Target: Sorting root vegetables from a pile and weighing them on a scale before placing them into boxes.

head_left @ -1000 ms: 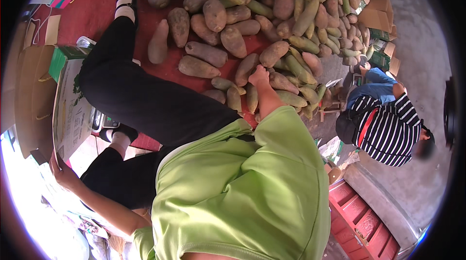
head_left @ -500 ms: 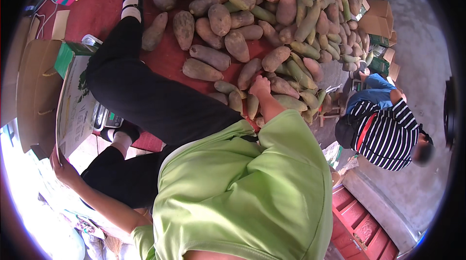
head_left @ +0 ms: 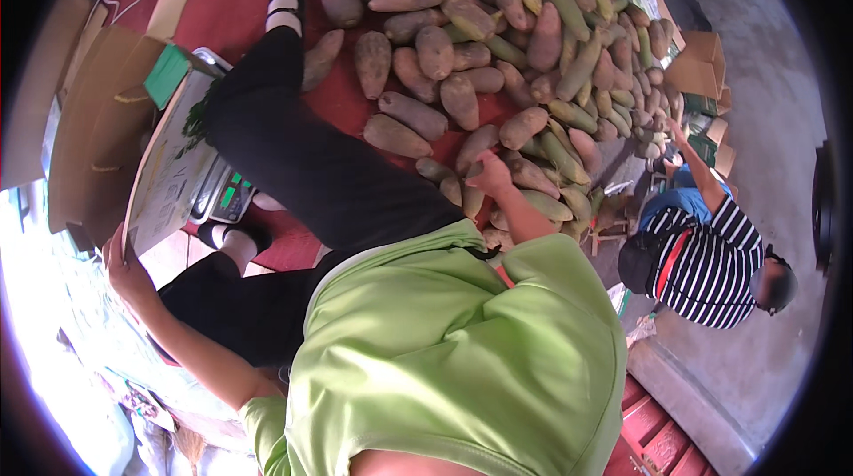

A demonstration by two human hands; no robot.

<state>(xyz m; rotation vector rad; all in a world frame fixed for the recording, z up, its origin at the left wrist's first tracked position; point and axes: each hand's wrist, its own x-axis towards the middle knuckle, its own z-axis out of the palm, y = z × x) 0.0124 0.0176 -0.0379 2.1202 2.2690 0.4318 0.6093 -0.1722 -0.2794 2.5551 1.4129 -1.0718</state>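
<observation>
On the left, my left hand (head_left: 127, 270) is closed on the lower edge of an upright, open cardboard carton (head_left: 167, 178) with a white printed side. Dark green leaves show beside its upper edge. Toward the middle, my right hand (head_left: 491, 176) hovers at the near edge of a heap of large radish-like roots (head_left: 460, 101), dusky pink and green. Its thumb and fingers look apart, with nothing plainly between them. A pinkish root (head_left: 477, 147) lies right beside the fingertips; whether they touch it is hard to tell.
A digital scale (head_left: 229, 196) stands beside the carton, near my black-trousered leg (head_left: 329, 165). On the right, another person in a striped shirt (head_left: 702, 263) reaches toward the heap. Brown cartons (head_left: 696, 66) stand beyond it. The floor under the roots has a red covering (head_left: 233, 3).
The view has shifted, so the scene sits farther right. My right hand has drawn back slightly from the roots, and its fingers have loosened. The other person has stretched an arm toward the heap.
</observation>
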